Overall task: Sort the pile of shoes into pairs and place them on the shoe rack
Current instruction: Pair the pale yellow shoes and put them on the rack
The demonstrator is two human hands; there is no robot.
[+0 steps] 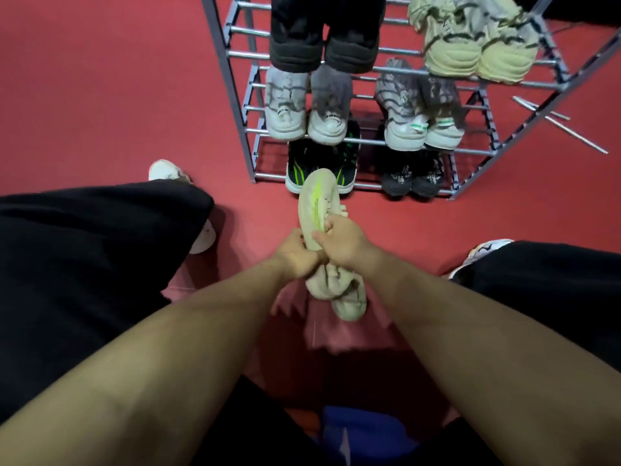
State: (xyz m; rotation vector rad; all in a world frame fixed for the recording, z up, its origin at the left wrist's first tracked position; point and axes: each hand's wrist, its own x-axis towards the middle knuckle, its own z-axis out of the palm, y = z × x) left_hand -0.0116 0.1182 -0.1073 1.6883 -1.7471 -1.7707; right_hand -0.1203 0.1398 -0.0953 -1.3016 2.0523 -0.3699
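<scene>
My left hand and my right hand both grip a pale beige shoe with a neon yellow stripe, held sole-side up just in front of the rack. A second matching beige shoe hangs below my hands; which hand holds it is hidden. The grey metal shoe rack stands ahead. It carries a black pair and a cream pair on top, two white-grey pairs in the middle, and a black-green pair and a dark pair at the bottom.
The floor is red. My legs in black trousers spread left and right, with a white shoe on the left foot and a patterned one on the right. Loose metal rods lie right of the rack.
</scene>
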